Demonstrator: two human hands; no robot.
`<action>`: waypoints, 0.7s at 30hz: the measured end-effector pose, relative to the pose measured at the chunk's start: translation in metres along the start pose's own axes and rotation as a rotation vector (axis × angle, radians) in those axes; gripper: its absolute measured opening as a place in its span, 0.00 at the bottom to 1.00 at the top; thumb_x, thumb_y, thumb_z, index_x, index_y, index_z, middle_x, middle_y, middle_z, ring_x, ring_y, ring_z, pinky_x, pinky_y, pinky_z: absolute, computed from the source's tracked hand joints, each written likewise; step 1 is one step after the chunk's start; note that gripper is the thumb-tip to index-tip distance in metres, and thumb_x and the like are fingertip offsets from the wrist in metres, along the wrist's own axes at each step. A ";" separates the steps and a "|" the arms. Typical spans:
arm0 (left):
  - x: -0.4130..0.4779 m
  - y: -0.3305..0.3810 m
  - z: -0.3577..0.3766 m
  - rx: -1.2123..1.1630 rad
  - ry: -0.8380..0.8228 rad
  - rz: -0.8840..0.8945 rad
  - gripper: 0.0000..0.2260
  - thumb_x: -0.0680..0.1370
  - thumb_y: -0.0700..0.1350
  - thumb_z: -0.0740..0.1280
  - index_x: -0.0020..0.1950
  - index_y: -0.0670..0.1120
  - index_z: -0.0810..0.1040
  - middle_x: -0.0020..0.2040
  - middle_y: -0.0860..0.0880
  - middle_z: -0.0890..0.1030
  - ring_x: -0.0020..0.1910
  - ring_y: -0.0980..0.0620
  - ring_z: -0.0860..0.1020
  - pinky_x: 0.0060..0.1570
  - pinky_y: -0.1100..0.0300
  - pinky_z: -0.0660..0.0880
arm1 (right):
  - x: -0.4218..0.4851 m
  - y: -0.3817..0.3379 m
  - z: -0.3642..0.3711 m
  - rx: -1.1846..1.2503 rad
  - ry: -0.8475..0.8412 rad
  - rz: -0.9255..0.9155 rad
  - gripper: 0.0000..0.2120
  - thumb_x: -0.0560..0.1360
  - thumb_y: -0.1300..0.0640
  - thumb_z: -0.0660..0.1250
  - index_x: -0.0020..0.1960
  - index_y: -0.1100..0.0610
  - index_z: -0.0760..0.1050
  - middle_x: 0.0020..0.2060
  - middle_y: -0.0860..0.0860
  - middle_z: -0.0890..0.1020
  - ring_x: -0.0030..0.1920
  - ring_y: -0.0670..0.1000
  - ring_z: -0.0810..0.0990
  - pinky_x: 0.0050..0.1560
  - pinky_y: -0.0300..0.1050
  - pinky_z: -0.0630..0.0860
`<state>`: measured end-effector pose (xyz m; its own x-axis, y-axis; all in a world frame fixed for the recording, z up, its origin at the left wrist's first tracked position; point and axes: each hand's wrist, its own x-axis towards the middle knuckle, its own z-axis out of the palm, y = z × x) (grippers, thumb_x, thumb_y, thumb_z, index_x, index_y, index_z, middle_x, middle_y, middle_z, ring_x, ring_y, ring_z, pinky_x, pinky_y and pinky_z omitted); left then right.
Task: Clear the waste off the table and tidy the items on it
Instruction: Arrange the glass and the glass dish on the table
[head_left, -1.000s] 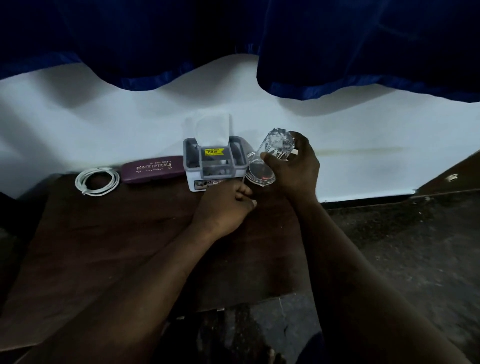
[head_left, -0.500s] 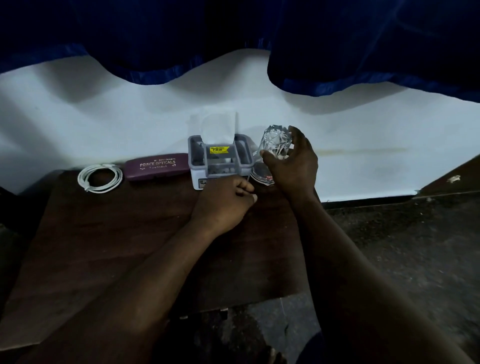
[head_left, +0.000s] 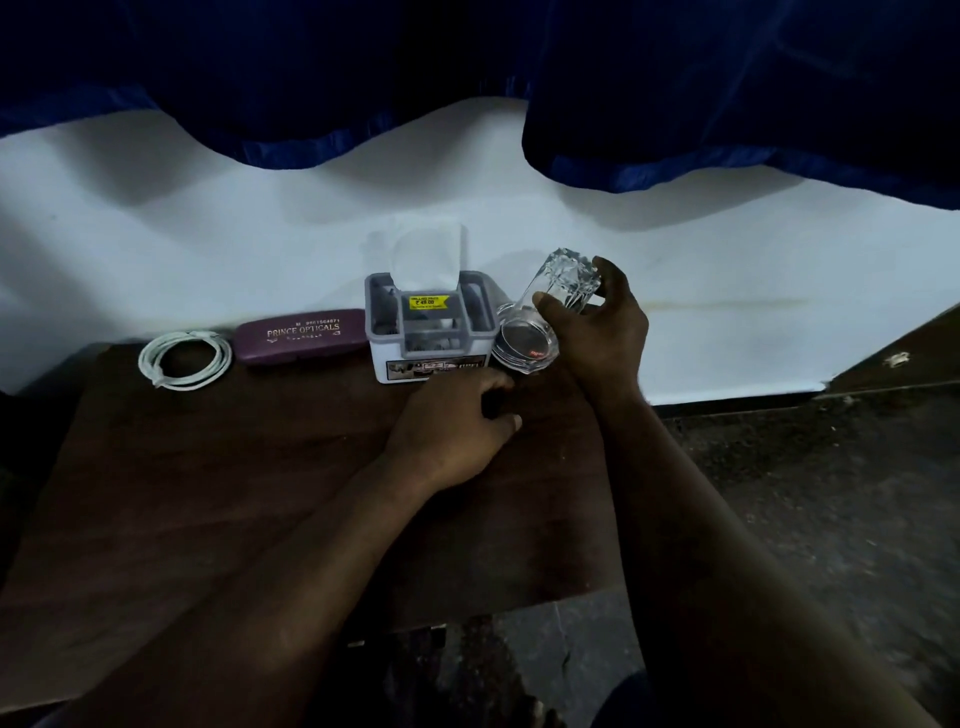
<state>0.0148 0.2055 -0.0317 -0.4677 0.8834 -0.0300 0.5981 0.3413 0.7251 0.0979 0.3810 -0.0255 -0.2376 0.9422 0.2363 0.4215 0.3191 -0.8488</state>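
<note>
My right hand (head_left: 597, 325) grips a clear faceted drinking glass (head_left: 545, 306), tilted with its mouth toward me, just right of a grey-and-white plastic box (head_left: 428, 332) with its clear lid standing up. My left hand (head_left: 452, 421) rests on the dark wooden table (head_left: 260, 467) in front of the box, fingers loosely curled and holding nothing. A maroon spectacle case (head_left: 300, 335) lies left of the box. A coiled white cable (head_left: 184, 358) lies at the far left of the table's back edge.
A white wall (head_left: 208, 234) runs right behind the table, with dark blue curtains (head_left: 467, 67) hanging above. To the right and front of the table is dark speckled floor (head_left: 831, 493).
The glass stays tilted in my right hand, close to the box. My left hand has loosened its fingers a little and stays on the table in front of the box.
</note>
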 end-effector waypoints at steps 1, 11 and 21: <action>0.000 0.000 0.002 0.030 -0.019 0.020 0.22 0.74 0.55 0.74 0.67 0.55 0.79 0.64 0.55 0.80 0.60 0.55 0.79 0.61 0.58 0.74 | 0.000 0.000 0.000 0.002 0.000 -0.005 0.33 0.64 0.42 0.79 0.66 0.46 0.76 0.53 0.44 0.86 0.49 0.43 0.85 0.55 0.40 0.80; 0.014 0.012 0.034 0.253 -0.087 0.055 0.35 0.75 0.55 0.72 0.79 0.51 0.62 0.81 0.46 0.58 0.68 0.38 0.75 0.64 0.46 0.76 | -0.003 0.002 0.006 -0.026 -0.070 -0.121 0.30 0.62 0.44 0.81 0.61 0.44 0.75 0.54 0.42 0.84 0.49 0.47 0.86 0.53 0.53 0.83; 0.018 0.016 0.048 0.274 -0.016 0.043 0.32 0.75 0.53 0.71 0.76 0.53 0.63 0.80 0.47 0.58 0.62 0.36 0.78 0.58 0.43 0.79 | 0.004 0.010 0.008 -0.127 -0.130 -0.179 0.36 0.60 0.36 0.79 0.64 0.47 0.73 0.57 0.47 0.82 0.51 0.50 0.85 0.52 0.52 0.82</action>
<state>0.0474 0.2429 -0.0536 -0.4290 0.9031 -0.0163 0.7717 0.3758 0.5130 0.0946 0.3876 -0.0370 -0.4259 0.8509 0.3077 0.4669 0.4980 -0.7308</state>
